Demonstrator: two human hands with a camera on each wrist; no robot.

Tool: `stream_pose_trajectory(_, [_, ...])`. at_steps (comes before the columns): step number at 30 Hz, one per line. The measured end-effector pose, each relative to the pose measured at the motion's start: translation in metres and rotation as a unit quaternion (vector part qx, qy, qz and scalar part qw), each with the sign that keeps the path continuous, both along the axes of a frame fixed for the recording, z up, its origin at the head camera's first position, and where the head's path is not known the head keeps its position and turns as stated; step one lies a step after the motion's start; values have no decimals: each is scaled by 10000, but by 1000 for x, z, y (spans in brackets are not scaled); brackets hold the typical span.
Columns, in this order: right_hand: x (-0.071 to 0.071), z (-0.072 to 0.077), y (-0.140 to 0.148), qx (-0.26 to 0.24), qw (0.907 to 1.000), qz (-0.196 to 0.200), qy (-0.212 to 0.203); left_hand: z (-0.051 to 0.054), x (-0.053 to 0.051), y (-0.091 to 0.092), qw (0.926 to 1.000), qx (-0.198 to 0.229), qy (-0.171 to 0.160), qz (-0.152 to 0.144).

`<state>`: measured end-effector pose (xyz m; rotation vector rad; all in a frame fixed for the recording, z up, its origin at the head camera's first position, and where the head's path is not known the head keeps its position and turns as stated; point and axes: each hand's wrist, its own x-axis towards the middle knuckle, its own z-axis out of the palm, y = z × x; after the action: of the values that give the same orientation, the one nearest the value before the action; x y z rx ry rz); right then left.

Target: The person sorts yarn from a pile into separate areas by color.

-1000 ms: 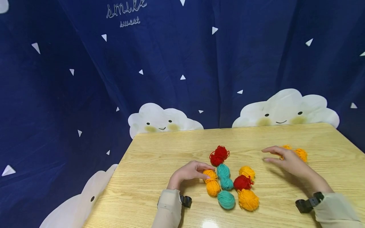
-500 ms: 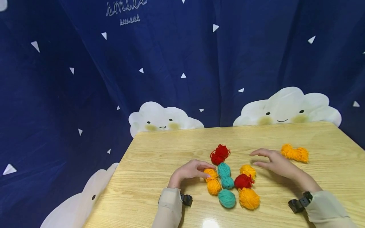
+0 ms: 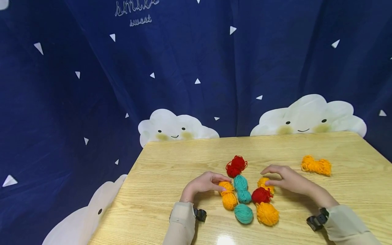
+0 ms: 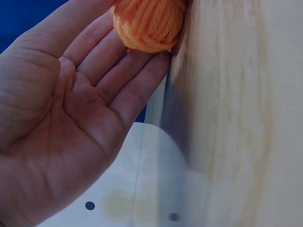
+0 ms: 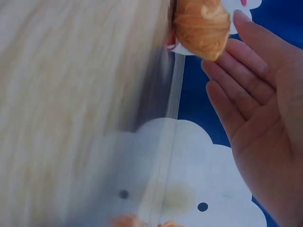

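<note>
At lower centre right of the head view, the upper yellow ball (image 3: 262, 182) lies just below the fingertips of the right hand (image 3: 287, 178), the nearer one; its thumb and fingers stand apart, contact unclear. Further left, the left hand (image 3: 206, 182) pinches the upper end of a yellow skein (image 3: 228, 195), whose long axis runs nearly straight down the frame.

The head view faces forward and down over the table (image 3: 171, 156) from well back; the wrist views look closely along the left hand (image 4: 61, 113) and right hand (image 5: 267, 113), sharing with it orange yarn (image 4: 150, 23) at top centre and amber yarn (image 5: 202, 28) at upper right
</note>
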<state>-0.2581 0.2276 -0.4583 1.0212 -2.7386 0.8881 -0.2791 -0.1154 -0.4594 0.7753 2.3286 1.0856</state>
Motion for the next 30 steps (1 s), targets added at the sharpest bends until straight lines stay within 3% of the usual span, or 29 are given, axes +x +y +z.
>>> stream_pose_trajectory(10, [-2,-2,0,59,9980,524,-358,1,0,0,10000,-12,-13,0])
stream_pose_trajectory(18, [-4,-4,1,53,9961,655,-595,1,0,-1,10000,-28,14,-1])
stream_pose_trajectory(30, [-3,-7,3,-430,9970,294,-581,0,1,0,10000,0,20,0])
